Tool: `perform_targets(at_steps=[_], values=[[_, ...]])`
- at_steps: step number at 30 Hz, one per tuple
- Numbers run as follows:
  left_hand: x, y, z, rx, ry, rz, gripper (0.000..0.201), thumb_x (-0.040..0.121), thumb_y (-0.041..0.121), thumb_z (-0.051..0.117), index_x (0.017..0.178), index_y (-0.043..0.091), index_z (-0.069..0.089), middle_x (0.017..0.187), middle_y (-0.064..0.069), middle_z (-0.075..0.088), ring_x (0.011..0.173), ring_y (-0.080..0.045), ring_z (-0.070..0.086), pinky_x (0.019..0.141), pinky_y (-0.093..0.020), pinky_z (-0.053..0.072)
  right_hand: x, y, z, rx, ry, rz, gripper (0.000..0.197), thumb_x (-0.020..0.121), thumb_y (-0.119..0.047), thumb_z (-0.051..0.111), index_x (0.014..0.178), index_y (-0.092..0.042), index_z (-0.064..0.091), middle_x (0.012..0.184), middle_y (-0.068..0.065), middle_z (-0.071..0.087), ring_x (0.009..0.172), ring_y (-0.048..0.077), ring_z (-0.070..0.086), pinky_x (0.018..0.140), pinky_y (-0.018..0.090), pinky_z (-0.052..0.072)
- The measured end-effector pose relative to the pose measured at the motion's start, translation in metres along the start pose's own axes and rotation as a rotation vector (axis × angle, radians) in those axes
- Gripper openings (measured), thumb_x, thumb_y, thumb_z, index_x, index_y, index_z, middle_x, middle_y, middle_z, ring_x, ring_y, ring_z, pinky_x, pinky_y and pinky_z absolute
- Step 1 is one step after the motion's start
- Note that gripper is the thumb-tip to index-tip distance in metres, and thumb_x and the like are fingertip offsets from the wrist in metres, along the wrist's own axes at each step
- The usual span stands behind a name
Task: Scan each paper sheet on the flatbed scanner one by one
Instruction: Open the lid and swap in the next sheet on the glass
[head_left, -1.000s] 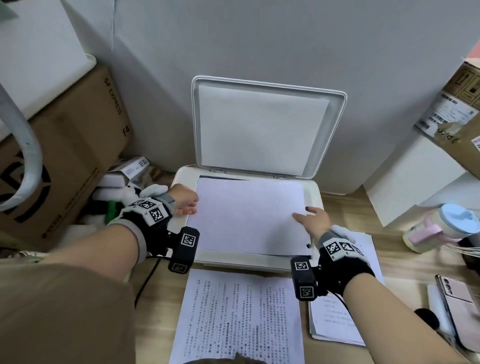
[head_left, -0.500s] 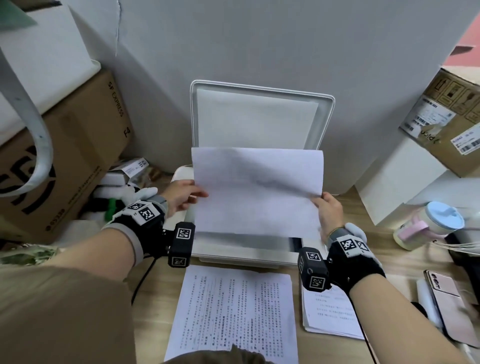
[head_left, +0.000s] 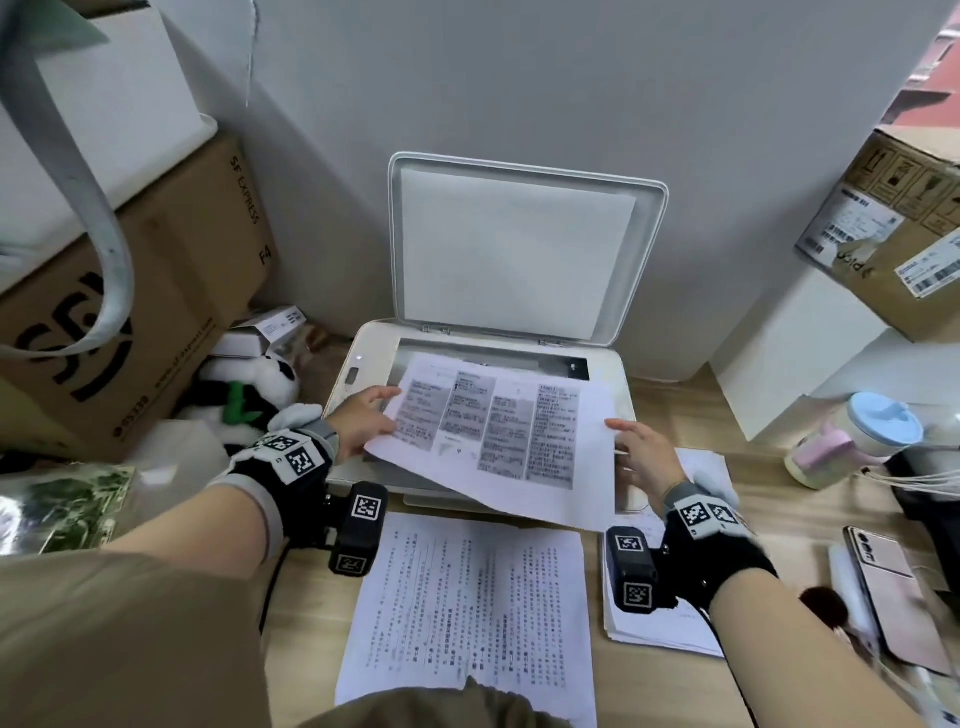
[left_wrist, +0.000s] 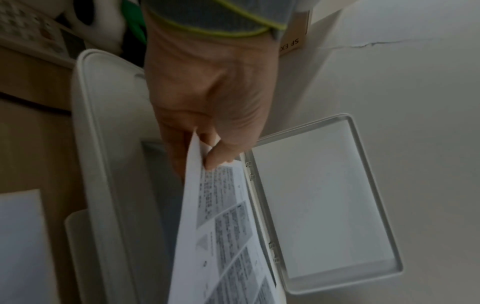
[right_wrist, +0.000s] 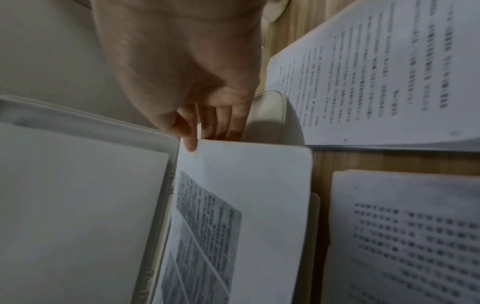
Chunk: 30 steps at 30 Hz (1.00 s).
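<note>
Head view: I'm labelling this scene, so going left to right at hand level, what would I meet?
SF Express cardboard box → panda plush → left hand → printed sheet, held over the scanner → right hand → pastel cup with blue lid.

- Wooden desk (head_left: 675, 410) against a grey wall.
- White flatbed scanner (head_left: 618, 374) at its middle.
- One printed sheet (head_left: 467, 613) lying before the scanner.
- Paper stack (head_left: 670, 623) to the right.
- Phone (head_left: 883, 587) and lidded cup (head_left: 857, 436) farther right.
</note>
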<state>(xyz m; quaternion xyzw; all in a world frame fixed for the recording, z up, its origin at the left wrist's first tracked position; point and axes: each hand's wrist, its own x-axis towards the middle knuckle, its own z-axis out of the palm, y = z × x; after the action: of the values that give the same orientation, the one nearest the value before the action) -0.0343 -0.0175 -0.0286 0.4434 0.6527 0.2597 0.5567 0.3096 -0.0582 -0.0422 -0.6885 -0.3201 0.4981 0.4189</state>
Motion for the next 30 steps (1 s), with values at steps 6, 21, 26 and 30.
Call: perform_targets(at_steps=[6, 21, 26, 30], values=[[0.006, -0.017, 0.012, 0.041, 0.154, -0.014, 0.044, 0.086, 0.000, 0.062, 0.129, 0.005, 0.053, 0.124, -0.018, 0.060, 0.106, -0.034, 0.062, 0.095, -0.041, 0.050, -0.013, 0.011, -0.003, -0.133, 0.015, 0.069, 0.010, 0.088, -0.008, 0.061, 0.097, -0.006, 0.065, 0.085, 0.012, 0.067, 0.062, 0.018, 0.065, 0.053, 0.024, 0.053], [-0.023, 0.008, 0.045, -0.422, -0.285, -0.081, 0.038, 0.101, 0.031, 0.037, 0.088, 0.007, 0.062, 0.077, -0.009, 0.073, 0.068, -0.021, 0.072, 0.055, -0.022, 0.057, -0.021, 0.037, -0.058, 0.258, 0.194, 0.087, 0.016, 0.093, -0.015, 0.057, 0.078, -0.011, 0.053, 0.038, -0.007, 0.039, 0.029, 0.002, 0.030, 0.030, 0.013, 0.024], [-0.035, -0.006, 0.050, 0.005, -0.612, -0.221, 0.033, 0.099, 0.024, 0.043, 0.086, 0.002, 0.065, 0.083, -0.016, 0.073, 0.082, -0.025, 0.071, 0.079, -0.030, 0.055, -0.019, 0.057, -0.075, 0.476, 0.408, 0.178, 0.024, 0.092, -0.003, 0.052, 0.074, -0.009, 0.037, 0.050, 0.010, 0.052, 0.031, 0.010, 0.045, 0.033, 0.012, 0.034], [-0.039, -0.026, 0.051, 0.137, -0.693, -0.323, 0.035, 0.100, 0.027, 0.038, 0.090, 0.008, 0.066, 0.087, -0.009, 0.073, 0.084, -0.019, 0.070, 0.073, -0.023, 0.050, -0.017, 0.079, -0.083, 0.475, 0.508, 0.298, 0.016, 0.091, 0.001, 0.045, 0.106, -0.002, 0.047, 0.045, 0.003, 0.063, 0.037, 0.006, 0.058, 0.037, 0.013, 0.041]])
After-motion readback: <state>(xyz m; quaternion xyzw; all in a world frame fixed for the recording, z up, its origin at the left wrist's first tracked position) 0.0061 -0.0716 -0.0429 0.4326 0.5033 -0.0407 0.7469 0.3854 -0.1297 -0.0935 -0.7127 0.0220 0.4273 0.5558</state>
